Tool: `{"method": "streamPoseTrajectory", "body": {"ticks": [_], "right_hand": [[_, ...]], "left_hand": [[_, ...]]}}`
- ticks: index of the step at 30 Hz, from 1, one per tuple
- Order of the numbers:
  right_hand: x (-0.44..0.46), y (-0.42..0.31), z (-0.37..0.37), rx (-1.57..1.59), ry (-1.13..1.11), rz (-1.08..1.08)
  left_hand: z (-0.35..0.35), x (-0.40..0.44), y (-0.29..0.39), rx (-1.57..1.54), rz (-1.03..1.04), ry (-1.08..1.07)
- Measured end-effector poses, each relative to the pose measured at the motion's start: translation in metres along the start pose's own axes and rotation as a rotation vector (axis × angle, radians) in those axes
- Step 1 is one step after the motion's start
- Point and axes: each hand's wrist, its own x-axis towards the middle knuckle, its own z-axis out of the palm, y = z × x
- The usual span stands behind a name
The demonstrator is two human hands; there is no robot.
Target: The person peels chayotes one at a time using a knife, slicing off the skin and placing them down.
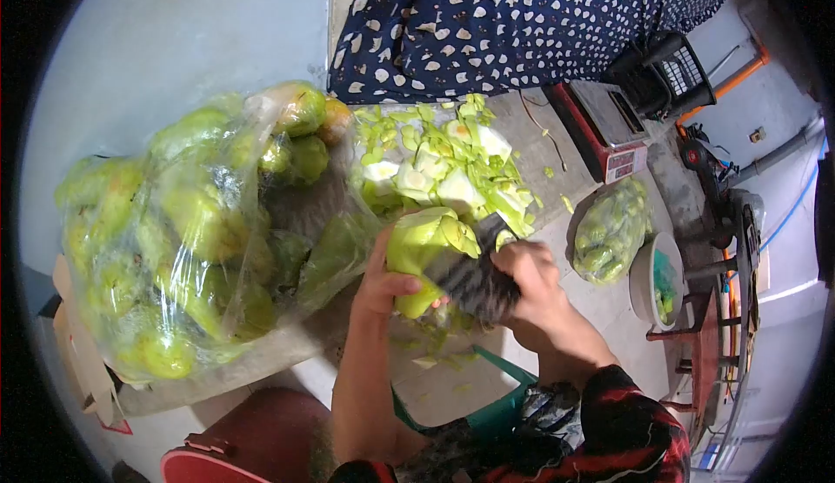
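Note:
A partly peeled green fruit [417, 244] is in my left hand [383, 283], whose fingers wrap round its lower left side. My right hand [532, 283] is closed on a dark blade [474, 279], smeared by motion, which lies against the right side of the fruit. Just beyond the hands, green peelings and pale pieces [444, 166] are heaped on the grey surface [544, 200]. A large clear plastic bag [191, 231] full of green fruits stands to the left, with several fruits [300, 135] showing at its opening.
A red scale [600, 131] and a black basket [674, 74] stand at the back right. Below them are a bag of green pieces [611, 231] and a white basin [644, 283]. A red bucket [252, 439] is at the lower left, and a green-rimmed container [504, 370] lies below my hands.

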Motion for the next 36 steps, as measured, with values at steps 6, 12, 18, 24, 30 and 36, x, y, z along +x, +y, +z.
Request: {"method": "streamPoseTrajectory", "body": {"ticks": [6, 12, 18, 24, 30, 36], "right_hand": [[-0.029, 0.052, 0.020, -0.099, -0.049, 0.617], [-0.019, 0.050, 0.022, -0.092, 0.015, 0.654], [-0.019, 0.046, 0.028, -0.018, 0.083, 0.633], [-0.021, 0.041, 0.029, 0.006, 0.061, 0.650], [-0.020, 0.043, 0.019, -0.050, 0.106, 0.634], [-0.025, 0.037, 0.017, 0.045, 0.202, 0.630]], "left_hand": [[-0.002, -0.004, 0.011, -0.102, -0.098, -0.252], [-0.015, 0.011, 0.011, 0.158, 0.030, -0.199], [0.004, 0.011, 0.016, 0.613, 0.298, -0.031], [0.003, 0.021, 0.000, 0.433, 0.006, 0.225], [-0.005, 0.019, -0.006, -0.227, -0.121, 0.327], [0.007, 0.010, 0.012, 0.215, -0.027, 0.068]]}}
